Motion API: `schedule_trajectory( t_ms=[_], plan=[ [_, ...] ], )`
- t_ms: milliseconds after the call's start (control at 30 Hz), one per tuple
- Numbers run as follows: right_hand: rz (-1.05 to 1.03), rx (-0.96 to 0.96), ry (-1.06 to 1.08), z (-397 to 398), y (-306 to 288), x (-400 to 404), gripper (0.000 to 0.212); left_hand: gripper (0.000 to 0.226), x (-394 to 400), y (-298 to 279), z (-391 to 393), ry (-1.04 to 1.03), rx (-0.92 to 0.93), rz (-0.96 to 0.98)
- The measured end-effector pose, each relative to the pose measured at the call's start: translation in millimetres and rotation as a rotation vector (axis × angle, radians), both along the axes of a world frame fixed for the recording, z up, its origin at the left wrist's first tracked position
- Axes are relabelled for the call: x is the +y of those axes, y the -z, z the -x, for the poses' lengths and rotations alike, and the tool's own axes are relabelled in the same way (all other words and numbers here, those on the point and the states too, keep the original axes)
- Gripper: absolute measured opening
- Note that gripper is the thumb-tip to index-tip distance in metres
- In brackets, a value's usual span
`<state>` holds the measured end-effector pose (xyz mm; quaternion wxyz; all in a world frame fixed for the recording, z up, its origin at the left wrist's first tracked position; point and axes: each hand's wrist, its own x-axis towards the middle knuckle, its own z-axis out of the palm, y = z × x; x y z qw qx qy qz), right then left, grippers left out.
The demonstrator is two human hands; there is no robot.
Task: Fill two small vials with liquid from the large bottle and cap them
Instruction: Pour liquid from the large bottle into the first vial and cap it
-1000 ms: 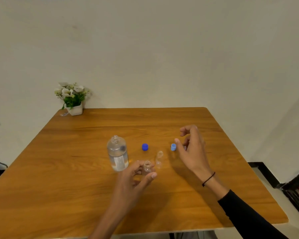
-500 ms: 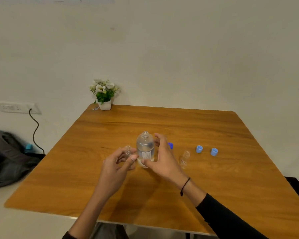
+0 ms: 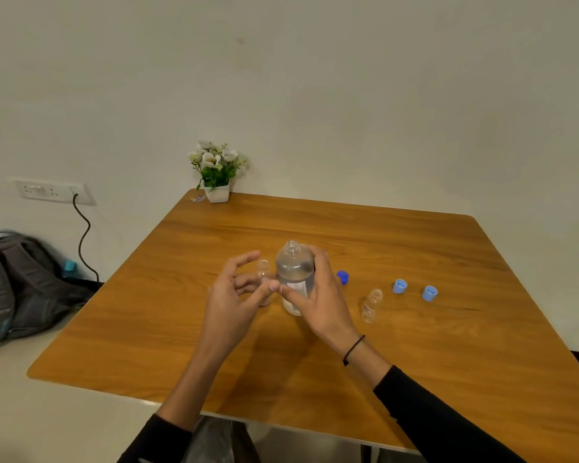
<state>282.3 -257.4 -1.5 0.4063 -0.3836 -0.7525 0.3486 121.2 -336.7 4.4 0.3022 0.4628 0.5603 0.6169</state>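
The large clear bottle [image 3: 295, 272], uncapped and partly filled, is lifted a little off the wooden table [image 3: 415, 345], with my right hand [image 3: 318, 295] wrapped around it. My left hand [image 3: 234, 292] holds a small empty vial [image 3: 263, 272] upright just left of the bottle. A second small vial [image 3: 371, 305] stands open on the table to the right. A dark blue cap [image 3: 343, 277] lies behind my right hand. Two light blue caps [image 3: 399, 286] [image 3: 429, 293] lie further right.
A small white pot of flowers [image 3: 217, 175] stands at the table's far left corner. A grey backpack [image 3: 17, 285] lies on the floor at the left, below a wall socket [image 3: 52, 191] with a black cable.
My right hand has left the light blue caps, crossed left and taken hold of the large bottle. My left hand has carried the vial to the bottle's left. The camera view has turned left.
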Motion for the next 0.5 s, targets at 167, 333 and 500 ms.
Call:
schedule_trajectory(
  t_ms=[167,333,500],
  plan=[
    [-0.106,-0.173,-0.003,-13.7,-30.2,7.1,0.086,0.039,10.1,-17.5,-3.7,-0.016,-0.037,-0.072],
    [-0.218,-0.329,0.011,-25.8,-64.5,18.1,0.087,0.042,20.5,-34.9,-5.1,-0.02,0.004,-0.109],
    [-0.285,-0.428,0.024,-36.4,-77.3,27.4,0.088,0.042,24.3,-43.7,-9.8,-0.007,0.054,-0.112]
  ],
)
